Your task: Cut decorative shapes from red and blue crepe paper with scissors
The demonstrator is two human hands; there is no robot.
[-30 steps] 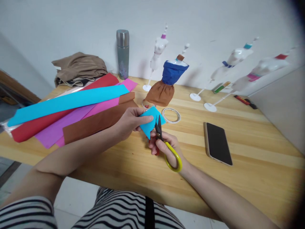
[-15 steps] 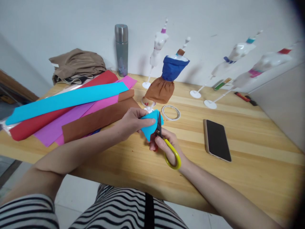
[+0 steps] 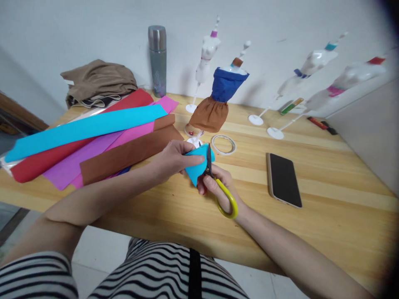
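Between its thumb and fingers, my left hand (image 3: 177, 160) pinches a small piece of light-blue paper (image 3: 195, 164), which looks curved or folded. Yellow-handled scissors (image 3: 225, 198) are in my right hand (image 3: 220, 187), with the thumb through the upper loop. Their dark blades lie across the right part of the blue piece, one blade in front of it. My fingers hide the lower handle. Just behind my hands stands a small dress-form mannequin with a blue top (image 3: 230, 85) and a gathered brown skirt (image 3: 210, 114). A roll of tape (image 3: 223, 145) lies beside its base.
Folded coloured sheets (image 3: 84, 128) lie at the left, near a brown cloth (image 3: 99, 81). Behind stand a flask (image 3: 157, 62) and a white mannequin (image 3: 209, 49). Two more mannequins (image 3: 316, 64) lean at the right. A phone (image 3: 284, 178) lies on the wooden table (image 3: 327, 216).
The scissor blades have shifted very slightly against the blue piece, and appear a little closer together. The whole view has tilted slightly. Both hands keep their holds.
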